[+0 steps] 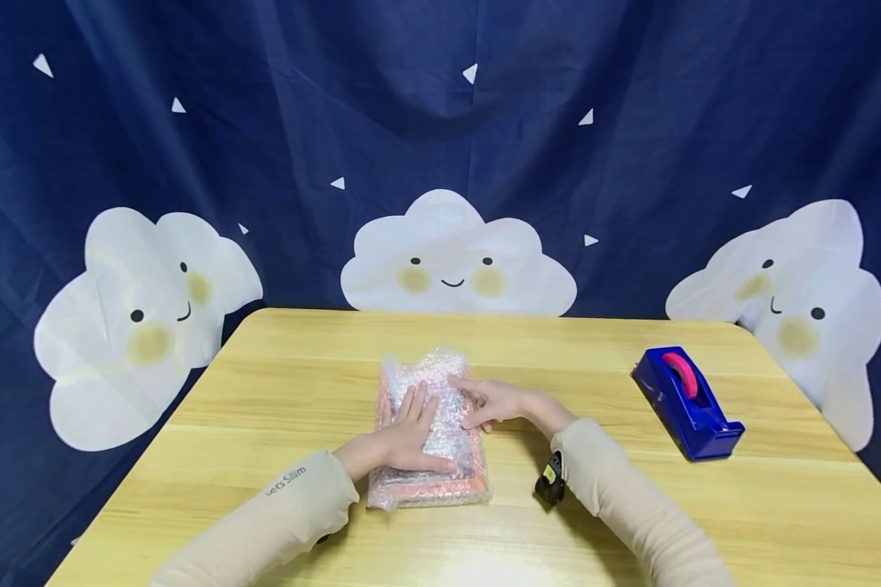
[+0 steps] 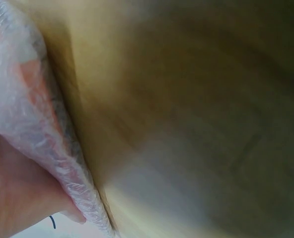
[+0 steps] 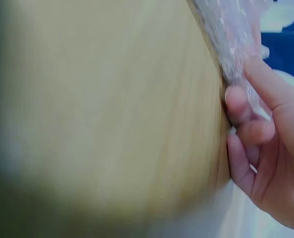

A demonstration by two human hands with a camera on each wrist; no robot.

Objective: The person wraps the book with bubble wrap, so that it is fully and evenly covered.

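A flat rectangular package in clear bubble wrap [image 1: 429,492] lies on the table, an orange-pink border showing through. My left hand [image 1: 409,440] rests on top of it with fingers spread and straight; the left wrist view catches part of that hand [image 2: 23,193] against the wrap. At the package's right edge, my right hand [image 1: 495,401] holds the bubble wrap, index finger and thumb over the top. Its other fingers [image 3: 258,131] curl beside the edge in the right wrist view. What lies inside the wrap is too blurred to identify.
A blue tape dispenser [image 1: 693,416] with a pink roll [image 1: 680,375] stands to the right on the wooden table [image 1: 264,383]. Behind the table's far edge hangs a dark blue curtain [image 1: 411,122] with white clouds. A black wrist device [image 1: 551,481] sits by the right cuff.
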